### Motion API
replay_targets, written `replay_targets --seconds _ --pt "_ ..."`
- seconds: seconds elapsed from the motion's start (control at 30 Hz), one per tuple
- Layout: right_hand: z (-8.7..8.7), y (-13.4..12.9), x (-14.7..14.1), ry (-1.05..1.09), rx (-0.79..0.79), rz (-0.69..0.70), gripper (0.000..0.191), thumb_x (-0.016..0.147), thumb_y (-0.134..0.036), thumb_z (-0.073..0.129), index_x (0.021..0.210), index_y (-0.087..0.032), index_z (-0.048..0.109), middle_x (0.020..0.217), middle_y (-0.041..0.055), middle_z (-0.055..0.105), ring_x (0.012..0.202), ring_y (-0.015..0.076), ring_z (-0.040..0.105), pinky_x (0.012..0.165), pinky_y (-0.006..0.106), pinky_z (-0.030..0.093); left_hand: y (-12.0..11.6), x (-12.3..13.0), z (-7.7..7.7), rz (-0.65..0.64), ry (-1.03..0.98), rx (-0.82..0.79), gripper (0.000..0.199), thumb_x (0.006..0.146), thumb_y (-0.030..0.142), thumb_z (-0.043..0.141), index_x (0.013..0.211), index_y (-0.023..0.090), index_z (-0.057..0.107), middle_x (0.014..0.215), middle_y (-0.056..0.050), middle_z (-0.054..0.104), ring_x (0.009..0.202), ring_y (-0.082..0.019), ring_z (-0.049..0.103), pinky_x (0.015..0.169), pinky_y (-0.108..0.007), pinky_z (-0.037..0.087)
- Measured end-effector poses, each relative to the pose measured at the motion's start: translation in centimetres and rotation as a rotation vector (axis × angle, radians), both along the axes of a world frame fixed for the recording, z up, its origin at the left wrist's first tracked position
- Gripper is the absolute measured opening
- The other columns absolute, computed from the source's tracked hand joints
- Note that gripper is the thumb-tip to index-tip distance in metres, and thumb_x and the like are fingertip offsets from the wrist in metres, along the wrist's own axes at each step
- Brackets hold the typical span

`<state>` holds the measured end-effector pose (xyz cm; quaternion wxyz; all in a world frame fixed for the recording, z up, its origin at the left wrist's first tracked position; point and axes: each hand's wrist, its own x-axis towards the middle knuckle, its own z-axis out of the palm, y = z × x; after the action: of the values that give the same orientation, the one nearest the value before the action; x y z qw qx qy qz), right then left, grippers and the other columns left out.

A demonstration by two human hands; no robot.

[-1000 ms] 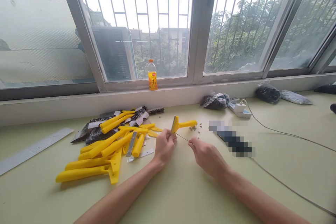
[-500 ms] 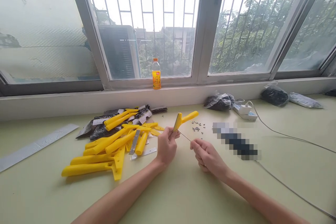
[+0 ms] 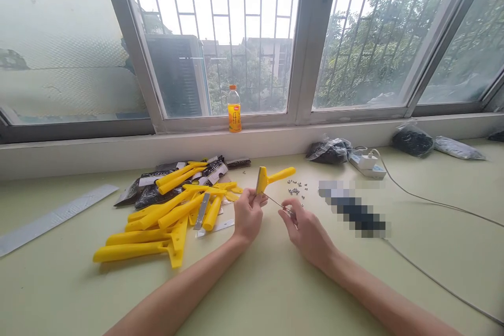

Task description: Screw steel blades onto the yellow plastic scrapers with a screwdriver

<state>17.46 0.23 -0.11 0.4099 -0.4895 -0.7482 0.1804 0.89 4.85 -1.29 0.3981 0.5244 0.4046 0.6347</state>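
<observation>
My left hand (image 3: 249, 216) is closed on the head of a yellow scraper (image 3: 279, 175), holding it above the table with its handle pointing right and a grey blade strip along its edge. A thin screwdriver (image 3: 274, 200) runs from my right hand (image 3: 309, 228) to the scraper's head; the tip is hidden behind the left fingers. My right fingers pinch the driver's handle end, with thumb and forefinger somewhat apart. Small screws (image 3: 294, 190) lie scattered just beyond the right hand. Left of my hands is a pile of yellow scrapers (image 3: 161, 215), with a loose metal blade (image 3: 202, 211) on it.
Black packets (image 3: 145, 194) lie behind the pile. A long grey strip (image 3: 59, 219) is at left. On the sill stands an orange-capped bottle (image 3: 234, 115). Bagged dark items (image 3: 328, 152), a power strip (image 3: 368, 166) with cables and a pixelated dark object (image 3: 354, 212) are at right.
My right fingers have loosened and shifted from a closed grip to a lighter pinch on the screwdriver. The scraper has moved slightly left and turned a little in my left hand.
</observation>
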Motion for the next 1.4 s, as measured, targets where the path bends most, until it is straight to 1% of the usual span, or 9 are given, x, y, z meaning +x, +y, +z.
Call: replay_targets --seconds 0.13,0.3,0.47,0.6,0.8,0.93,1.0,1.17,1.4 --pt "-0.9 1.0 0.4 -0.310 0.369 -0.067 0.031 0.105 -0.029 0.037 0.078 -0.021 0.052 0.062 -0.0003 0.048 0.053 0.0142 0.038 0.053 0.028 0.020 -0.1 0.1 0.1 -0.027 -0.025 -0.033 0.022 0.088 0.037 0.069 0.091 0.016 0.061 0.089 -0.011 0.075 0.088 -0.024 0.076 0.088 -0.046 0.062" --pt "-0.8 1.0 0.9 -0.344 0.416 0.019 0.032 0.099 -0.013 0.033 0.073 -0.020 0.051 0.059 -0.0005 0.043 0.053 0.0143 0.031 0.053 0.031 0.018 -0.8 0.4 0.4 -0.047 -0.011 -0.018 0.019 0.089 0.034 0.067 0.090 0.016 0.061 0.088 -0.010 0.075 0.087 -0.023 0.076 0.088 -0.044 0.063" --pt "-0.3 0.2 0.7 -0.250 0.349 0.063 0.028 0.102 -0.021 0.035 0.075 -0.022 0.039 0.058 -0.0059 0.030 0.051 0.0126 0.019 0.049 0.028 0.016 -1.2 0.4 0.5 -0.032 0.031 0.024 0.014 0.091 0.030 0.064 0.089 0.016 0.061 0.084 -0.009 0.074 0.082 -0.023 0.076 0.084 -0.043 0.064" --pt "0.6 -0.5 0.3 -0.066 0.201 0.031 0.029 0.106 -0.031 0.036 0.078 -0.024 0.033 0.059 -0.0081 0.027 0.051 0.0105 0.021 0.047 0.024 0.022 -1.3 0.4 0.6 -0.034 0.051 0.047 0.012 0.092 0.029 0.063 0.090 0.017 0.061 0.084 -0.009 0.074 0.081 -0.023 0.076 0.082 -0.043 0.064" --pt "2.1 -0.5 0.6 0.655 -0.500 0.139 0.037 0.094 -0.055 0.060 0.083 -0.025 0.041 0.056 -0.0119 0.019 0.047 0.0079 0.013 0.042 0.022 0.015 -1.4 0.3 0.5 -0.044 0.132 0.118 0.011 0.094 0.028 0.059 0.092 0.018 0.062 0.088 -0.009 0.074 0.087 -0.024 0.075 0.084 -0.043 0.063" --pt "2.0 -0.3 0.7 0.812 -0.699 0.217 0.042 0.087 -0.060 0.065 0.086 -0.023 0.046 0.058 -0.0129 0.015 0.050 0.0078 0.008 0.041 0.022 0.014 -1.3 0.3 0.4 -0.044 0.155 0.131 0.011 0.095 0.028 0.059 0.093 0.018 0.062 0.092 -0.011 0.076 0.091 -0.026 0.076 0.087 -0.045 0.063" --pt "1.5 -0.1 0.6 0.711 -0.618 0.186 0.038 0.094 -0.058 0.057 0.087 -0.023 0.046 0.058 -0.0122 0.017 0.049 0.0086 0.011 0.041 0.023 0.016 -1.2 0.3 0.4 -0.047 0.116 0.106 0.011 0.093 0.029 0.061 0.091 0.018 0.062 0.094 -0.011 0.076 0.092 -0.026 0.076 0.088 -0.045 0.062" --pt "0.4 1.0 0.8 -0.119 0.250 0.036 0.032 0.105 -0.038 0.042 0.078 -0.021 0.046 0.060 -0.0054 0.035 0.053 0.0113 0.025 0.050 0.027 0.018 -0.9 0.4 0.5 -0.056 -0.009 0.006 0.018 0.091 0.033 0.066 0.088 0.017 0.058 0.090 -0.010 0.075 0.091 -0.025 0.076 0.088 -0.047 0.063" --pt "-0.2 1.7 1.5 -0.277 0.408 0.086 0.030 0.100 -0.013 0.037 0.075 -0.020 0.050 0.064 -0.0016 0.040 0.057 0.0140 0.026 0.054 0.031 0.013 -1.0 0.6 0.6 -0.088 -0.068 -0.018 0.021 0.090 0.033 0.068 0.085 0.017 0.056 0.090 -0.011 0.075 0.091 -0.024 0.076 0.090 -0.047 0.063"
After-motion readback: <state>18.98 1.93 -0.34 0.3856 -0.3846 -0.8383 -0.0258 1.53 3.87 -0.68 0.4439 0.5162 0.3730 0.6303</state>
